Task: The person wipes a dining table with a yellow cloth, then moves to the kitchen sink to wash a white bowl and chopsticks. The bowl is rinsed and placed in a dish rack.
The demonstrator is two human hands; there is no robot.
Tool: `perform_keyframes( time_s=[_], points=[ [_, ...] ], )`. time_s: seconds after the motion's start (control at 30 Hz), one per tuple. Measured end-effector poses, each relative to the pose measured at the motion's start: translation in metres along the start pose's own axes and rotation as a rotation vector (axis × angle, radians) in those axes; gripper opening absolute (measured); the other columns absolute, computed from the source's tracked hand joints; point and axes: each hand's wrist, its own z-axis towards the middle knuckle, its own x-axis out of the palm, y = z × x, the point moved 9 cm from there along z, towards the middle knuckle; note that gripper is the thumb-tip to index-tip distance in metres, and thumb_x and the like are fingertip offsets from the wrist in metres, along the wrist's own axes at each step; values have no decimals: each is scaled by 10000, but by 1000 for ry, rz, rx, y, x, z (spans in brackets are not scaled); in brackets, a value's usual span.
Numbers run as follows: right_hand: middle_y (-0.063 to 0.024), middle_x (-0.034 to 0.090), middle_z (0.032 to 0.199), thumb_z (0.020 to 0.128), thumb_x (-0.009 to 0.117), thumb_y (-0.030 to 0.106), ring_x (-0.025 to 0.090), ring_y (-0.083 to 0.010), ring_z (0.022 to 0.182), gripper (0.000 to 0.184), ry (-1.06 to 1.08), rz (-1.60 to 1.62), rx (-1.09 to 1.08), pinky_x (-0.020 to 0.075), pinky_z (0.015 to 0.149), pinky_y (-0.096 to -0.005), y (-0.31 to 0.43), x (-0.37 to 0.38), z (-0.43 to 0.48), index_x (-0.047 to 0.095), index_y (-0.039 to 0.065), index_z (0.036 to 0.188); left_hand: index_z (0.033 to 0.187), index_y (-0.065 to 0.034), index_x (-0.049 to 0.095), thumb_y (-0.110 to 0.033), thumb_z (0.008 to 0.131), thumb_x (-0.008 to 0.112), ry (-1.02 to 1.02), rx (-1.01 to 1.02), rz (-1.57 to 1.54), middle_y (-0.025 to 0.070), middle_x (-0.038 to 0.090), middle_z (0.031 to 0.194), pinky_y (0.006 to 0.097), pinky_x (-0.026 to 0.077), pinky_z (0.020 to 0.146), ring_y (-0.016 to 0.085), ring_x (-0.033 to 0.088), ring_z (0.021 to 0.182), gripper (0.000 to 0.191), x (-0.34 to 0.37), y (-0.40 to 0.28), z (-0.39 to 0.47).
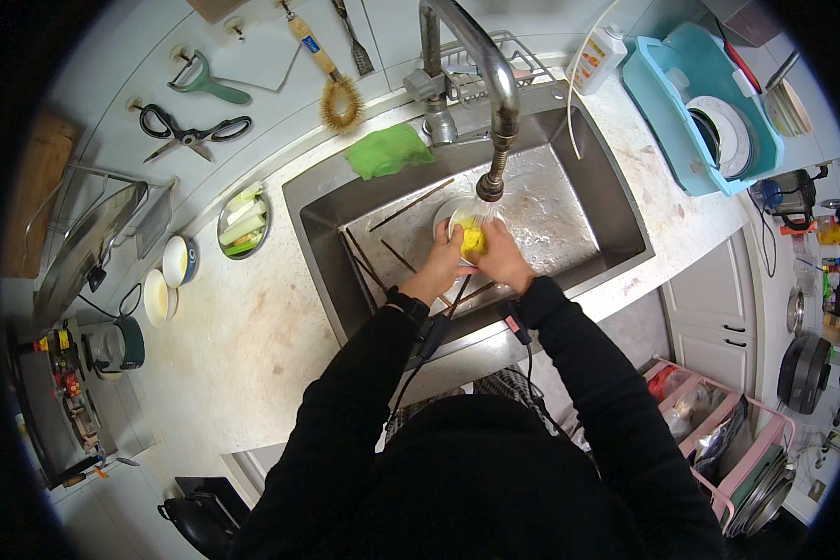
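Over the steel sink, my left hand grips a small white bowl by its near left side. My right hand presses a yellow sponge or cloth inside that bowl; its exact kind is hard to tell. Water falls onto them from the spray head of the faucet. Behind the held bowl shows the pale rim of another dish. Several brown chopsticks lie scattered on the sink floor, some under my wrists.
A green cloth drapes over the sink's back left rim. On the left counter stand a plate of cut scallions or similar vegetables and two bowls. To the right are a white bottle and a blue dish rack. Scissors and a brush hang behind.
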Motion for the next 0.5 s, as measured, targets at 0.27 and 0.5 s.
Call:
perform_keyframes(
  time_s=[0.27, 0.5],
  points=[
    [-248, 541, 1121, 791, 654, 241, 566, -393, 1003, 472, -7, 589, 372, 495, 788, -419, -28, 36, 5, 465, 10, 1157, 1386, -216, 193, -455, 968, 350, -62, 37, -99, 76, 345, 1347, 530, 499, 821, 249, 374, 1235, 506, 3, 12, -10],
    [-133, 575, 1111, 761, 576, 37, 566, -337, 970, 294, 288, -52, -247, 450, 862, -391, 19, 24, -2, 636, 70, 1048, 1341, -217, 293, -444, 970, 355, -19, 196, 107, 109, 440, 1240, 458, 566, 654, 269, 540, 1034, 439, -19, -16, -9]
  ],
)
